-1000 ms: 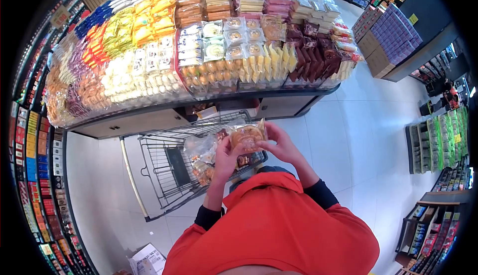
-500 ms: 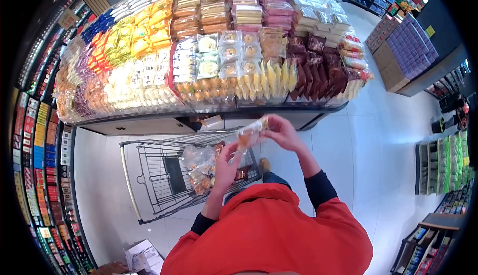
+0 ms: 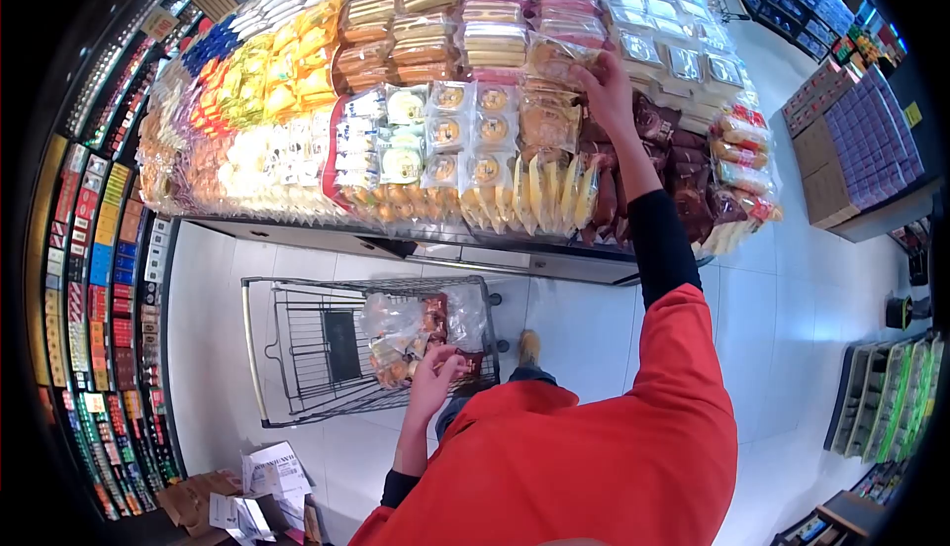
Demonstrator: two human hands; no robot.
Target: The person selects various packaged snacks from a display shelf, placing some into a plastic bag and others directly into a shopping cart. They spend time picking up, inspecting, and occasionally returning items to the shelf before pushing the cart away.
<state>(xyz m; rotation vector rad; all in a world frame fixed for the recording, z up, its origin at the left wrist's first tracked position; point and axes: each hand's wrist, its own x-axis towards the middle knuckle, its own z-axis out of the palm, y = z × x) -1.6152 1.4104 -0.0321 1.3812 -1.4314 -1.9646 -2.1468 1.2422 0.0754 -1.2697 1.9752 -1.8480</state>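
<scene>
My right hand point(image 3: 606, 91) reaches over the display and pinches a clear-wrapped pastry packet point(image 3: 562, 59) with brownish contents. Beneath it lies a column of similar clear packets point(image 3: 547, 121), beside dark maroon packets point(image 3: 653, 121). My left hand point(image 3: 435, 376) hangs over the shopping cart point(image 3: 297, 348), fingers loosely bent and apparently holding nothing. Close to those fingertips is a dark red packet point(image 3: 473, 362) in the cart. Clear plastic packets point(image 3: 396, 314) lie around it, one of them an empty-looking clear bag point(image 3: 465, 314) whose contents I cannot make out.
A large display of wrapped snacks point(image 3: 297, 140) spans the front. Shelves of boxed goods point(image 3: 99, 249) line the left. Cardboard and papers point(image 3: 277, 477) lie on the floor behind the cart. Stacked boxes point(image 3: 871, 140) and a green-edged rack point(image 3: 891, 398) stand right.
My hands have parted. The packet held between them has left them; my right hand has moved up onto the display to another packet, while my left has lowered over the cart.
</scene>
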